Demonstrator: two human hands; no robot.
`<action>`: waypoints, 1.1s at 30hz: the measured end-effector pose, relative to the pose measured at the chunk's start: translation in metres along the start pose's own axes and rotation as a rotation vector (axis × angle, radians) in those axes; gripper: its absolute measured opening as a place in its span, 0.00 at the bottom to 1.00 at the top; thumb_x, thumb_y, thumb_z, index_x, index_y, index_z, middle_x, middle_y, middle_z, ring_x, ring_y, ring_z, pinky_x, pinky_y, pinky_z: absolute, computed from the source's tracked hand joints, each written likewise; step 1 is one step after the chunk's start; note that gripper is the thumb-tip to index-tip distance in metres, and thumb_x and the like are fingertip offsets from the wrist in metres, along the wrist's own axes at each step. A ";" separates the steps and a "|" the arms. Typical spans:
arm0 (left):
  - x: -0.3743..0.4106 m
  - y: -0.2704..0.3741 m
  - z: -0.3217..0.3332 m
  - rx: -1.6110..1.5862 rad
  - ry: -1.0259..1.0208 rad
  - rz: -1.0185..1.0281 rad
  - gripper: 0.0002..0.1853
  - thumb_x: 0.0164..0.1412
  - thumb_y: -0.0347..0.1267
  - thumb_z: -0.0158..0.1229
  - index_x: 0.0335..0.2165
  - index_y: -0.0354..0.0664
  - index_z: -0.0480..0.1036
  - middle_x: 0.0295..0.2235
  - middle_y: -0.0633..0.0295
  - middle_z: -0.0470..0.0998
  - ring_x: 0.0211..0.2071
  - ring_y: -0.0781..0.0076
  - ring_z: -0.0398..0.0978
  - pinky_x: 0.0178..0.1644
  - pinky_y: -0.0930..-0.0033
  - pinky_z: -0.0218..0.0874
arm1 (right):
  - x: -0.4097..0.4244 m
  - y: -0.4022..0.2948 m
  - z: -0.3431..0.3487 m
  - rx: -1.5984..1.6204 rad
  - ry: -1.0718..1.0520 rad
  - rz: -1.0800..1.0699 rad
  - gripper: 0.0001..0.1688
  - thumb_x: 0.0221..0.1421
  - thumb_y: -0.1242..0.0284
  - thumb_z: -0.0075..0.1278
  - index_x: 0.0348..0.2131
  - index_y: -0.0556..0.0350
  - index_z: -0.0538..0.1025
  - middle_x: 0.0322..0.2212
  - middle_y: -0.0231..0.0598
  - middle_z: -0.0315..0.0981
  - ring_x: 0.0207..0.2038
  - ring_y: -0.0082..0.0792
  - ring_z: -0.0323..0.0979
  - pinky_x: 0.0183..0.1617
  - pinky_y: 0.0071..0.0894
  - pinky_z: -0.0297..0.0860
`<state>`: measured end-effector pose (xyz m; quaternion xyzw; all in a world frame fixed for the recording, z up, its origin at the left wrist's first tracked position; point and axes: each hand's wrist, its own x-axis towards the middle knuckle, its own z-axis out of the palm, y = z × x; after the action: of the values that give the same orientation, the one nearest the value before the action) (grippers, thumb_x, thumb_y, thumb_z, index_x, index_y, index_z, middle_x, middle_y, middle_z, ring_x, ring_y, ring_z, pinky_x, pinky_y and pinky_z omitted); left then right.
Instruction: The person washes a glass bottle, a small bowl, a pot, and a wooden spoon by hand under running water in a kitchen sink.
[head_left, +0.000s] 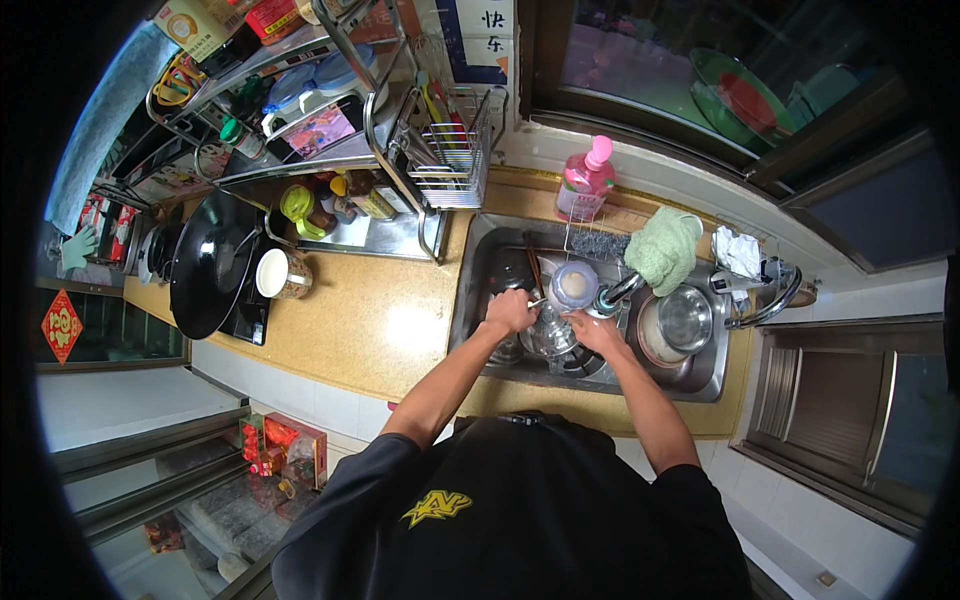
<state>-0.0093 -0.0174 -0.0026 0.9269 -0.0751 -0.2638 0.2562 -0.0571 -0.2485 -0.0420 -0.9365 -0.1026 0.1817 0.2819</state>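
Over the left basin of a steel sink (463, 300), my left hand (512, 310) is closed on a thin pale handle whose far end is hard to make out. My right hand (592, 330) grips a translucent cup-like container (574, 285) from below, close to the faucet spout (619, 292). Under both hands lie a clear glass lid or bowl (551, 334) and other wet dishes. Brown chopsticks (534, 262) lean at the back of this basin. A metal bowl (684, 320) sits on a pale pot in the right basin.
Behind the sink stand a pink soap pump bottle (585, 184) and a wire rack with a dark scouring pad (598, 244). A green cloth (664, 251) hangs over the faucet. To the left are a patterned mug (285, 274), a black wok (217, 262) and a metal shelf (360, 244).
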 end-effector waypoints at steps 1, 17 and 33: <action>-0.001 -0.002 0.005 -0.025 0.044 -0.055 0.17 0.54 0.40 0.57 0.43 0.52 0.80 0.38 0.42 0.80 0.41 0.43 0.78 0.49 0.51 0.70 | -0.008 -0.006 -0.001 -0.002 0.083 0.032 0.16 0.56 0.68 0.52 0.45 0.35 0.80 0.40 0.40 0.79 0.40 0.45 0.77 0.45 0.42 0.72; -0.010 0.012 0.065 -1.033 0.204 -0.066 0.29 0.61 0.20 0.44 0.61 0.42 0.61 0.48 0.44 0.75 0.51 0.60 0.74 0.55 0.62 0.64 | -0.007 -0.055 0.062 1.468 0.266 0.578 0.20 0.55 0.73 0.59 0.49 0.57 0.78 0.38 0.34 0.79 0.33 0.24 0.75 0.36 0.23 0.73; 0.000 0.043 -0.022 -0.387 -0.483 -0.008 0.33 0.55 0.24 0.47 0.61 0.44 0.60 0.51 0.46 0.73 0.41 0.45 0.79 0.22 0.59 0.79 | 0.073 0.116 0.082 0.063 -0.018 -0.099 0.24 0.53 0.55 0.56 0.41 0.52 0.75 0.38 0.38 0.75 0.41 0.36 0.71 0.49 0.37 0.68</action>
<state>0.0026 -0.0448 0.0360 0.7716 -0.0788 -0.4869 0.4017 -0.0123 -0.2816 -0.1919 -0.9192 -0.1457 0.1791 0.3189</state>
